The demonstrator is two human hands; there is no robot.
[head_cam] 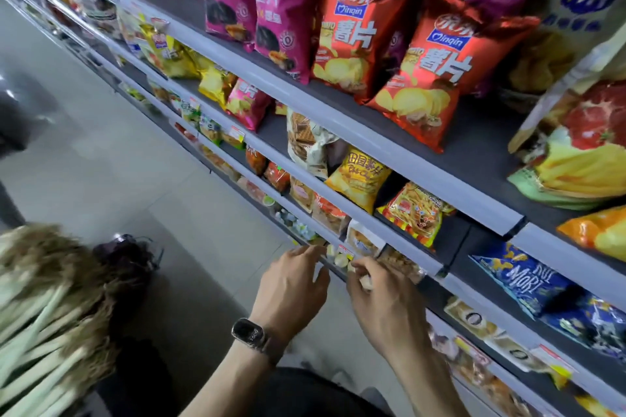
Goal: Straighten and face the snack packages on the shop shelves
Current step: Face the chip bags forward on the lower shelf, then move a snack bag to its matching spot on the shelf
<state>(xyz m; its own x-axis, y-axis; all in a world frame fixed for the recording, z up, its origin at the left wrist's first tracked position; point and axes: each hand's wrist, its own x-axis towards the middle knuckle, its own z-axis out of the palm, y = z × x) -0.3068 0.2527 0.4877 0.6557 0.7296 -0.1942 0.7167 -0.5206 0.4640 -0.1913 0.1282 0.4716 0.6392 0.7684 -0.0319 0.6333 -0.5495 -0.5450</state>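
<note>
Low down, right hand (382, 301) fingers (363, 269) pinch a small pale packet (366, 282) at the shelf (315, 223) edge; left hand (294, 281) fingers reach out straight.

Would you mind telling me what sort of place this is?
Most likely a small shop's snack aisle: tiered shelves with price tags on their edges, rows of crisp bags facing out, a tiled floor alongside. The right hand pinches a small packet.
</note>
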